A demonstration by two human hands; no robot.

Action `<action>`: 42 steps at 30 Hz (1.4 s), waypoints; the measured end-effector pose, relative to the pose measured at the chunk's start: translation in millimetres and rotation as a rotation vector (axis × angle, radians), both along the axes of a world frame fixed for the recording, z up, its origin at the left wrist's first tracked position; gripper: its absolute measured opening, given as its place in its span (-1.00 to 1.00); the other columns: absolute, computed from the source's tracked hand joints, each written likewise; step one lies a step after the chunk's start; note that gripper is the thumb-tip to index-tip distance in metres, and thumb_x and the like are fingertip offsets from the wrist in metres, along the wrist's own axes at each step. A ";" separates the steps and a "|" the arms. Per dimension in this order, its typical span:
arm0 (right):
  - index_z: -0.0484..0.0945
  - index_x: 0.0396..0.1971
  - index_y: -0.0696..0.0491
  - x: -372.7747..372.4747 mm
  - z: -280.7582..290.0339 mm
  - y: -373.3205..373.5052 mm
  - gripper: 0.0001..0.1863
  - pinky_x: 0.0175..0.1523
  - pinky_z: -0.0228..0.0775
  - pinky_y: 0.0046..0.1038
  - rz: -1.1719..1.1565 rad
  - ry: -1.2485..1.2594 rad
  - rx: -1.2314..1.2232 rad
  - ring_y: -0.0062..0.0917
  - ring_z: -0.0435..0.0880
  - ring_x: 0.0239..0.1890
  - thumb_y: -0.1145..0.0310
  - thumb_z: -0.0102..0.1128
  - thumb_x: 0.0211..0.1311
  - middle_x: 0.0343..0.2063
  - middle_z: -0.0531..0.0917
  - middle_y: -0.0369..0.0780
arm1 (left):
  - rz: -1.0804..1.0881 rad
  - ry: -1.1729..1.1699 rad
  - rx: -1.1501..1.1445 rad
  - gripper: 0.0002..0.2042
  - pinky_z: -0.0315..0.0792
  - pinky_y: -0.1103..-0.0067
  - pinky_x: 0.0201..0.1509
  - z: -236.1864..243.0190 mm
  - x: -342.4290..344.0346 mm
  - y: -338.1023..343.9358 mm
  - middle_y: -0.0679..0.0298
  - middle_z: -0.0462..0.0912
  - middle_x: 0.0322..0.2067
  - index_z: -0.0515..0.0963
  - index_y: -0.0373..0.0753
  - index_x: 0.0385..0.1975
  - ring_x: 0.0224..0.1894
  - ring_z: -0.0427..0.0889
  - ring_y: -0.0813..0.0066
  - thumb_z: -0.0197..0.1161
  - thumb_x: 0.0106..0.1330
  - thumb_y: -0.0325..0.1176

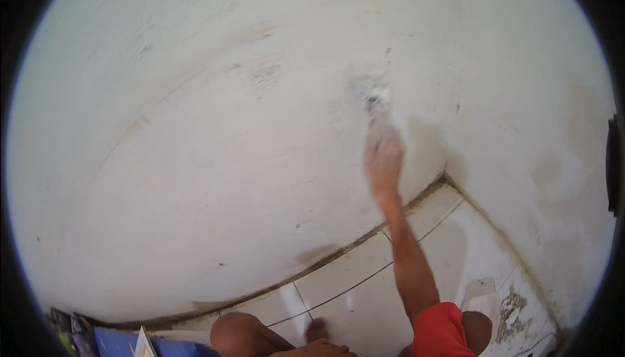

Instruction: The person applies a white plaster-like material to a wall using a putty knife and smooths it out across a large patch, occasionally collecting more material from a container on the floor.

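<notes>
My right hand (384,155) is closed around the handle of a putty knife (372,95), smeared by motion. Its pale, grey-smudged blade is up against the white wall (215,155), left of the room corner. At the lower edge, my left hand (320,349) rests low by my bent knee, partly cut off by the picture's edge. Its visible fingers lie loosely outstretched, and I see nothing in them.
White floor tiles (351,302) meet the wall along a dirty brown joint. Damp patches and scuffs mark both walls. Broken plaster debris (512,315) shows at the lower right. A blue object (120,343) with a white-edged piece (144,344) stands at the lower left.
</notes>
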State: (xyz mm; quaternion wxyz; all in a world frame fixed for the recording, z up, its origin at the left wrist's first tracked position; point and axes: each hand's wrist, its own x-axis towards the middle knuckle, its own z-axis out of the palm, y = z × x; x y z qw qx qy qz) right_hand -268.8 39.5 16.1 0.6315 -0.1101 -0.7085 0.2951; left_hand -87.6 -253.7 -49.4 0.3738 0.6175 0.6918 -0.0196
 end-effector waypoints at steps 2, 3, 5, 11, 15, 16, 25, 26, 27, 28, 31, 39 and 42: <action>0.52 -0.26 0.27 -6.0 29.3 62.9 -0.72 -0.21 0.40 -0.16 -0.203 -0.055 0.091 -0.06 0.57 -0.34 0.34 -0.04 0.48 -0.36 0.59 0.05 | -0.011 -0.021 0.026 -0.67 0.48 0.22 0.02 -3.6 -10.5 6.9 0.04 0.58 -0.10 0.51 -0.24 -0.03 -0.07 0.62 0.01 0.20 0.31 -0.19; 0.51 -0.30 0.27 -1.0 42.6 85.6 -0.69 -0.27 0.37 -0.17 -0.123 -0.083 0.055 -0.13 0.53 -0.44 0.30 -0.03 0.50 -0.43 0.56 0.02 | -0.016 -0.028 0.026 -0.67 0.48 0.22 0.03 -6.9 -13.7 8.9 0.04 0.58 -0.10 0.51 -0.23 -0.03 -0.08 0.62 0.01 0.20 0.30 -0.19; 0.53 -0.29 0.28 19.4 57.5 59.1 -0.72 -0.32 0.34 -0.16 0.029 -0.101 -0.074 -0.21 0.47 -0.52 0.33 0.00 0.48 -0.50 0.54 0.00 | -0.016 -0.009 -0.008 -0.68 0.48 0.21 0.02 -4.2 -16.7 3.1 0.04 0.59 -0.09 0.51 -0.21 -0.02 -0.08 0.63 0.01 0.19 0.30 -0.20; 0.51 0.25 0.01 31.4 -38.9 -90.7 -0.52 -0.20 0.59 -0.31 0.194 -0.140 0.126 -0.23 0.68 -0.20 0.49 0.13 0.32 -0.08 0.61 -0.09 | -0.149 -0.030 0.007 -0.67 0.51 0.12 -0.06 5.2 -5.6 -3.7 0.08 0.62 -0.08 0.51 -0.18 0.02 -0.12 0.68 0.02 0.13 0.36 -0.18; 0.51 0.26 -0.02 26.4 8.4 -117.1 -0.48 -0.23 0.59 -0.35 0.213 -0.063 0.088 -0.32 0.68 -0.25 0.55 0.14 0.27 -0.12 0.61 -0.16 | -0.052 -0.129 0.067 -0.61 0.49 0.14 -0.02 33.7 -14.4 -11.6 0.06 0.60 0.00 0.48 -0.18 0.14 -0.07 0.66 0.00 0.11 0.40 -0.17; 0.52 0.26 -0.01 25.9 27.3 -114.1 -0.48 -0.26 0.59 -0.37 0.215 -0.073 0.070 -0.35 0.68 -0.28 0.56 0.14 0.26 -0.13 0.61 -0.17 | -0.016 -0.095 -0.012 -0.59 0.47 0.16 0.03 46.8 -17.5 -10.2 0.04 0.59 0.04 0.46 -0.19 0.18 -0.03 0.64 -0.01 0.10 0.40 -0.17; 0.51 0.26 0.02 24.9 27.2 -140.2 -0.50 -0.26 0.56 -0.39 0.164 -0.044 0.103 -0.38 0.68 -0.31 0.54 0.15 0.29 -0.24 0.65 -0.15 | 0.065 -0.186 0.041 -0.51 0.42 0.19 0.15 15.5 -37.9 -45.5 0.01 0.54 0.11 0.44 -0.28 0.22 0.08 0.54 -0.05 0.13 0.39 -0.11; 0.51 0.26 0.02 23.4 29.8 -139.0 -0.50 -0.25 0.55 -0.39 0.162 0.005 0.104 -0.37 0.68 -0.30 0.53 0.16 0.30 -0.26 0.65 -0.14 | 0.053 -0.196 0.045 -0.51 0.42 0.19 0.15 22.0 -36.3 -41.8 0.01 0.54 0.11 0.44 -0.28 0.22 0.08 0.54 -0.05 0.13 0.39 -0.11; 0.51 0.26 0.02 21.5 37.6 -135.2 -0.50 -0.25 0.55 -0.39 0.151 -0.005 0.108 -0.37 0.68 -0.30 0.53 0.16 0.30 -0.26 0.65 -0.14 | 0.045 -0.205 0.037 -0.52 0.42 0.19 0.16 29.6 -35.4 -38.0 0.01 0.54 0.11 0.44 -0.28 0.21 0.08 0.54 -0.05 0.13 0.40 -0.12; 0.51 0.26 0.03 19.5 53.9 -133.9 -0.51 -0.25 0.55 -0.37 0.168 -0.053 0.071 -0.35 0.68 -0.30 0.53 0.15 0.31 -0.27 0.65 -0.13 | 0.048 -0.207 0.024 -0.53 0.43 0.19 0.16 33.6 -35.3 -38.7 0.01 0.55 0.11 0.45 -0.27 0.20 0.08 0.55 -0.05 0.13 0.40 -0.12; 0.51 0.25 0.04 27.5 62.9 -137.8 -0.52 -0.24 0.54 -0.35 0.172 -0.111 0.030 -0.33 0.66 -0.32 0.53 0.15 0.32 -0.30 0.65 -0.13 | 0.006 -0.192 0.076 -0.54 0.45 0.19 0.14 22.8 -40.6 -47.9 0.01 0.55 0.10 0.45 -0.26 0.19 0.09 0.56 -0.04 0.13 0.40 -0.12; 0.53 0.23 0.06 14.8 70.8 -131.5 -0.58 -0.32 0.47 -0.34 0.127 0.049 0.110 -0.31 0.59 -0.42 0.49 0.12 0.38 -0.38 0.61 -0.10 | -0.036 -0.144 -0.023 -0.54 0.48 0.18 0.11 49.9 -37.1 -34.7 0.03 0.56 0.09 0.47 -0.22 0.17 0.07 0.58 -0.04 0.14 0.39 -0.08; 0.56 0.21 0.06 23.6 101.8 -133.7 -0.60 -0.34 0.45 -0.33 0.179 -0.110 -0.086 -0.30 0.59 -0.43 0.46 0.11 0.39 -0.43 0.61 -0.08 | 0.014 -0.184 -0.010 -0.54 0.49 0.18 0.11 47.8 -40.8 -42.5 0.06 0.58 0.08 0.47 -0.19 0.17 0.06 0.60 -0.04 0.14 0.38 -0.06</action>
